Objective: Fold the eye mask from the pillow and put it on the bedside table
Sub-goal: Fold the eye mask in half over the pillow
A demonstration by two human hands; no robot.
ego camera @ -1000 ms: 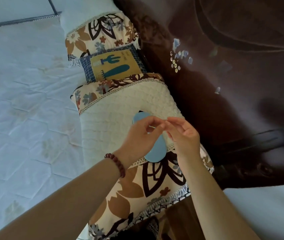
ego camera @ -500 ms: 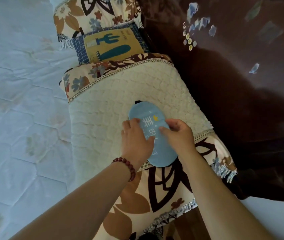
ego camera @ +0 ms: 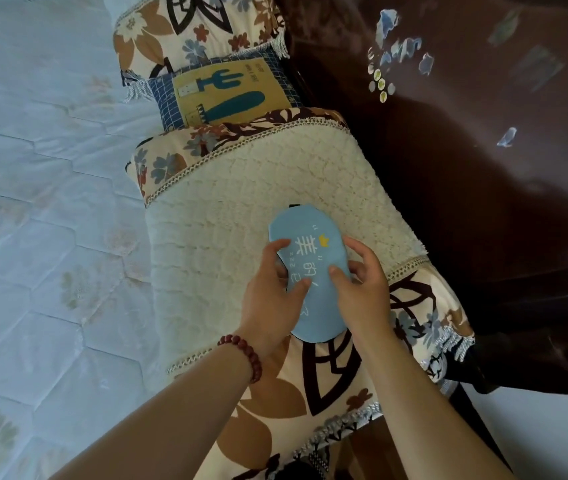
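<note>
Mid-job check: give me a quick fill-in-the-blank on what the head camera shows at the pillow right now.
The eye mask is ___ in colour.
The left hand and right hand both grip it while it lies on the cream ___.
The bead bracelet sits on the ___ wrist.
The small cushion behind shows a ___ print.
Missing: blue; pillow; left; cactus.
</note>
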